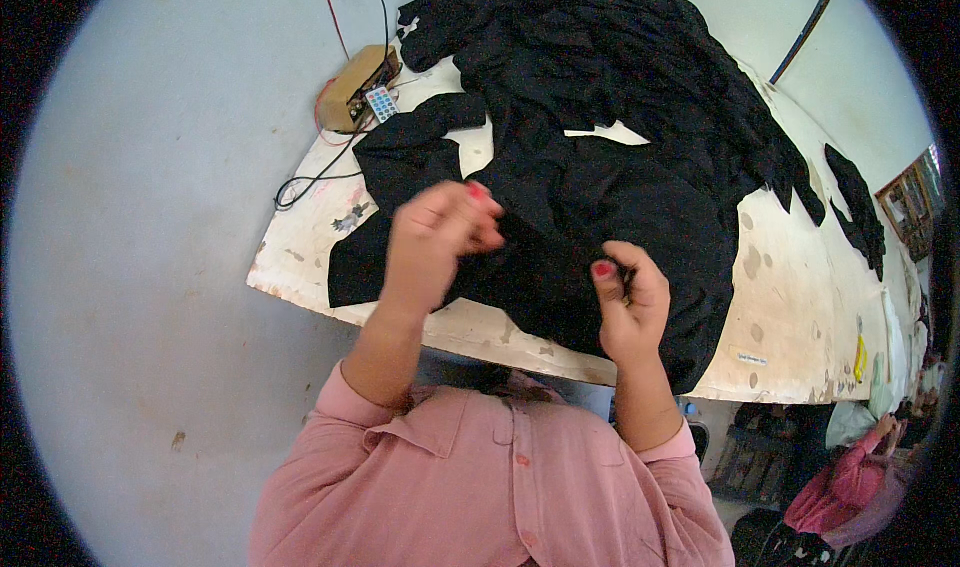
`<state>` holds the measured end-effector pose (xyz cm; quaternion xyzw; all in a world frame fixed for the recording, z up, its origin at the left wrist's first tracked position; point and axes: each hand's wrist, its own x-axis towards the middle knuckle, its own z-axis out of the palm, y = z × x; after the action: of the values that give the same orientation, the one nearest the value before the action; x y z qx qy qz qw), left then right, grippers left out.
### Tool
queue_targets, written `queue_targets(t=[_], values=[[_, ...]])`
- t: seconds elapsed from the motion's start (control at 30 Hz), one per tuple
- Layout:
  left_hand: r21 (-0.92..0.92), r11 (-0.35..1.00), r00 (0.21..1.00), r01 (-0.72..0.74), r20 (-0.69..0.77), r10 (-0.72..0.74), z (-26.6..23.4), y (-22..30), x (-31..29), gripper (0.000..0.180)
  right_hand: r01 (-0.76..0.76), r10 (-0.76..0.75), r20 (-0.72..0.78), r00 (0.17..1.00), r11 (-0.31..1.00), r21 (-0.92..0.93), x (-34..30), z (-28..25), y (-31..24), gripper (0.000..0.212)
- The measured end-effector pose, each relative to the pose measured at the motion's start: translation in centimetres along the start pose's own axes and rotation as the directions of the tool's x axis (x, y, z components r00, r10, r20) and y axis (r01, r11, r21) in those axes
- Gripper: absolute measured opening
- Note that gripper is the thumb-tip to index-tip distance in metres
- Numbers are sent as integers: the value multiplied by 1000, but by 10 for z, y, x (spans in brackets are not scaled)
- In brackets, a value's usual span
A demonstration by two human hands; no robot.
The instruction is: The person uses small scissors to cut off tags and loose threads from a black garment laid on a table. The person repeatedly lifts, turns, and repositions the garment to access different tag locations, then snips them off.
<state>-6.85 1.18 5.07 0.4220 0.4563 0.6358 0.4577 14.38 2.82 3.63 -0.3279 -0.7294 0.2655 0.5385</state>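
A large black cloth (540, 237) lies spread and folded over the near part of the table. At its near right side my right hand (632, 312) is closed, thumb and fingers pinching a dark bit of the black cloth. My left hand (432, 242) is raised over the cloth's left part, blurred by motion. Its fingers look curled together, and whatever sits between them is too smeared to make out. Black cut pieces (410, 157) lie beyond my left hand, partly overlapping the larger cloth.
A pale, stained table (790, 307) carries a big heap of black fabric (600, 47) at the far side. A brown box (355, 92) with cables and a small remote control (381, 104) stand at the left, by the wall. Another person (850, 492) in pink is at the lower right.
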Motion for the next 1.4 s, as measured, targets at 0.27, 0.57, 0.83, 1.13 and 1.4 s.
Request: queue_targets(t=[0.27, 0.57, 0.83, 1.13, 1.4], values=[[354, 697, 781, -624, 330, 531, 9, 5, 15, 46, -225, 257, -17, 966, 875, 428, 8, 2, -5, 17], [-20, 946, 834, 323, 478, -275, 22, 19, 2, 28, -130, 104, -277, 955, 989, -77, 31, -11, 6, 19], [-287, 826, 844, 485, 402, -356, 26, 9, 0, 30, 434, -462, 2, 887, 832, -346, 22, 12, -19, 32], [63, 968, 830, 243, 504, -241, 26, 28, -3, 31, -109, 115, -56, 992, 990, 90, 37, -22, -12, 51], [-67, 976, 906, 208, 388, -167, 20, 17, -1, 24, 32, -79, -106, 991, 920, -391, 33, -11, -9, 56]])
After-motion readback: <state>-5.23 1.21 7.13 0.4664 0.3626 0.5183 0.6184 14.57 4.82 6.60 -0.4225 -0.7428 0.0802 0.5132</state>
